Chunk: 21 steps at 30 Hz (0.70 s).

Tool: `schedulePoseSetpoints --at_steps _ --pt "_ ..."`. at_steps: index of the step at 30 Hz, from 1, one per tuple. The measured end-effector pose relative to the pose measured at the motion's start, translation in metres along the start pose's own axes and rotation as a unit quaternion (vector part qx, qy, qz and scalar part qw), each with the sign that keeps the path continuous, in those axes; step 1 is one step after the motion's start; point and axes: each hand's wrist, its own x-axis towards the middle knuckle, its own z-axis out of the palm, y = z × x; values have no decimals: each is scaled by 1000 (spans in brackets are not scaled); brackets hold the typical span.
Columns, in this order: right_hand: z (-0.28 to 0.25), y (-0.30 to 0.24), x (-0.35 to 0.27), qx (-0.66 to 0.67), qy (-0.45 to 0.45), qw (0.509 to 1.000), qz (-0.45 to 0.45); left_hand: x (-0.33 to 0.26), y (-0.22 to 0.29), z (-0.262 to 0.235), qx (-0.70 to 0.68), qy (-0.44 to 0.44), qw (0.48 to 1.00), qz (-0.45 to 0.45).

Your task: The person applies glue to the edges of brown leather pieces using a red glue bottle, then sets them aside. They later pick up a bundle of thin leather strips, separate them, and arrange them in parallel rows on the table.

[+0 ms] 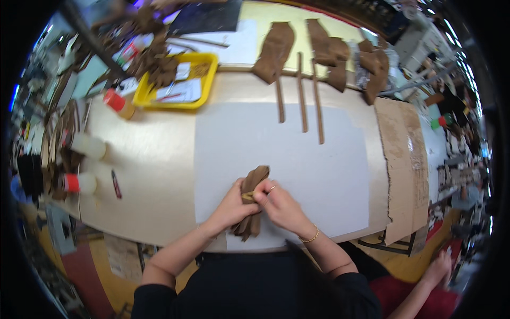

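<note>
A bundle of brown leather-like pieces (257,174) is held just above the white sheet near the table's front edge. My left hand (234,203) is closed around the bundle's middle from the left. Across the bundle runs a thin yellowish band (247,196), perhaps a rubber band. My right hand (280,205) pinches that band at the bundle's right side. The bundle's loose ends (247,227) fan out below my hands. How far the band goes round behind the bundle is hidden.
A yellow tray (211,80) with papers stands far left. Bottles (87,144) and a small red cutter (116,184) lie along the left side. Brown strips (302,101) and cut pieces (276,50) lie at the back. Cardboard (405,175) covers the right end; another person's hand (439,270) is beyond.
</note>
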Motion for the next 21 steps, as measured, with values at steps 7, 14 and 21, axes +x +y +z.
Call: schedulePoseSetpoints --at_steps 7,14,21 --pt "-31 -5 -6 -164 -75 977 -110 1 21 -24 28 -53 996 -67" --pt "-46 5 -1 308 51 947 76 -8 49 -25 206 -196 959 7" --pt "-87 44 4 240 271 931 54 -18 33 -38 -66 -185 976 -93"
